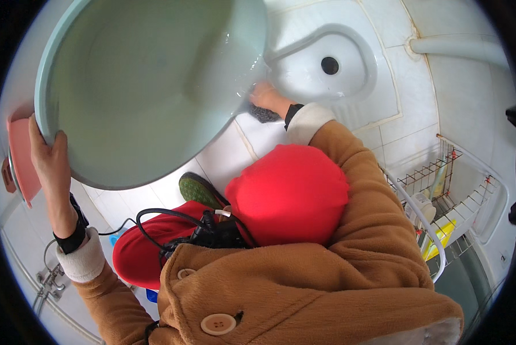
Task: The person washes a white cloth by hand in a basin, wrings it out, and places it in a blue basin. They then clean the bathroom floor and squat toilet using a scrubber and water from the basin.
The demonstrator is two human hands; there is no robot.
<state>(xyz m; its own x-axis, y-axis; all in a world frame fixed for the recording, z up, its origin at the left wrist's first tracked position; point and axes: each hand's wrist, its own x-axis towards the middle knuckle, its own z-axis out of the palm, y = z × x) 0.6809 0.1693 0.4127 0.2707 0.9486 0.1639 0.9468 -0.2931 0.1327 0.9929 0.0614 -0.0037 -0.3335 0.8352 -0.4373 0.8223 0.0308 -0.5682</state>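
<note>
A large pale green plastic basin point(146, 95) holding cloudy water is tilted, its lower edge towards the white ceramic squat toilet point(348, 86). My left hand point(51, 159) grips the basin's rim at the left, thumb and fingers around it. My right hand point(267, 97) is at the basin's right edge beside the toilet; its fingers are partly hidden and blurred by the basin and water. Just below that hand lies a dark grey, rough-textured item point(263, 114), perhaps a shoe or a cloth; whether the hand holds it cannot be told.
A wire rack point(439, 172) with bottles and a yellow item stands at the right. A pale pipe point(456, 45) runs along the wall. At the left are a pink basin point(23, 159) and a metal tap point(51, 282). A green slipper point(200, 189) is on the white tiled floor.
</note>
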